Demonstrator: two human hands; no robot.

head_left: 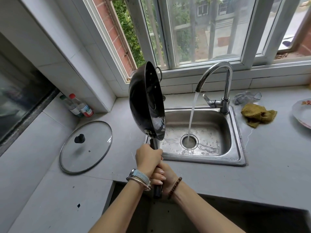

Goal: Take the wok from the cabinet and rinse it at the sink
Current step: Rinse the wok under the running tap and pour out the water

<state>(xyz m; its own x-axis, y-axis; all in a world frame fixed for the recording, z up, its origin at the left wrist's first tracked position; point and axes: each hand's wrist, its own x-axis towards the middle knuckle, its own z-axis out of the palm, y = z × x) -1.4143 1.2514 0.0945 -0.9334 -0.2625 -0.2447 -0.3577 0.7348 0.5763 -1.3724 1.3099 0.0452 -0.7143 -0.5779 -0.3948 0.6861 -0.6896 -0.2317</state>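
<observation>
The black round-bottomed steel wok (pixel 146 103) is tipped almost onto its edge above the left rim of the stainless-steel sink (pixel 239 132), with its hollow turned right. Both hands grip its straight black handle (pixel 154 143). The left hand (pixel 149 158), with a watch on its wrist, has its fingers curled round the handle just below the bowl. The right hand (pixel 162 177), with a bead bracelet on its wrist, wraps the handle lower down, touching the left.

The wok's long axis runs from the fingers up and away, so the bowl lies beyond both hands, and the left hand is the nearer of the 2 to it. The stream of water (pixel 191 118) from the curved chrome tap (pixel 218 78) falls straight into the drain, right of the wok and apart from it. Judging by this, rinsing calls for swinging the bowl right, under the stream.

A round glass lid (pixel 85 147) lies on the grey bench (pixel 50 199) to the left.
</observation>
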